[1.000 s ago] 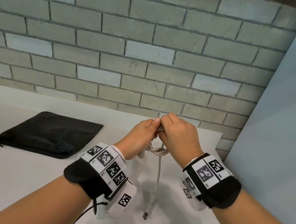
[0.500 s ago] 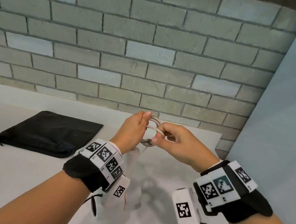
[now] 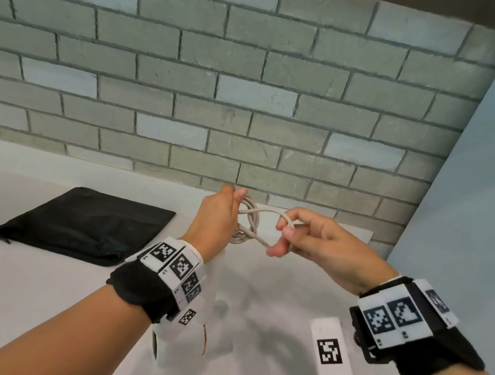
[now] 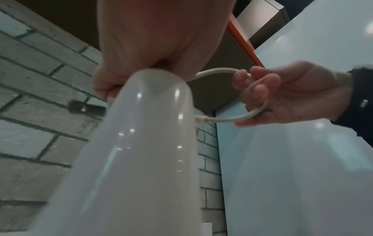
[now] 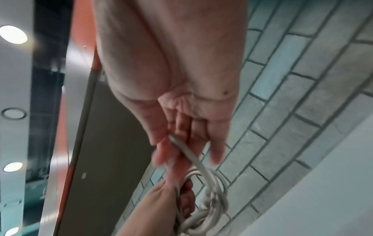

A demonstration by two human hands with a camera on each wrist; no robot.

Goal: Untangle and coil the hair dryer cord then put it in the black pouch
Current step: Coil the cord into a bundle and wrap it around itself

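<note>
Both hands are raised above the white tabletop (image 3: 20, 299), close in front of a grey brick wall (image 3: 221, 89). The left hand (image 3: 218, 218) is curled tight around a bundle of beige cord (image 3: 250, 219) loops, with the pale, glossy hair dryer (image 4: 141, 143) hanging below its palm (in the left wrist view its body fills most of the picture, and how the hand holds it is hidden). The right hand (image 3: 311, 243), just to the right of the left, has its fingers bent round one larger loop of the same cord, which arcs out from the bundle, passes over the index finger and returns under the lower fingers toward the left hand; the thumb lies beside it. In the right wrist view the cord runs from between the fingers (image 5: 181, 127) down to the gathered coils in the other fist. The black pouch (image 3: 87, 226) lies flat on the tabletop, left of the left hand and apart from it, its opening not discernible. A pale blue panel (image 3: 476, 186) rises to the right of the right hand.
</note>
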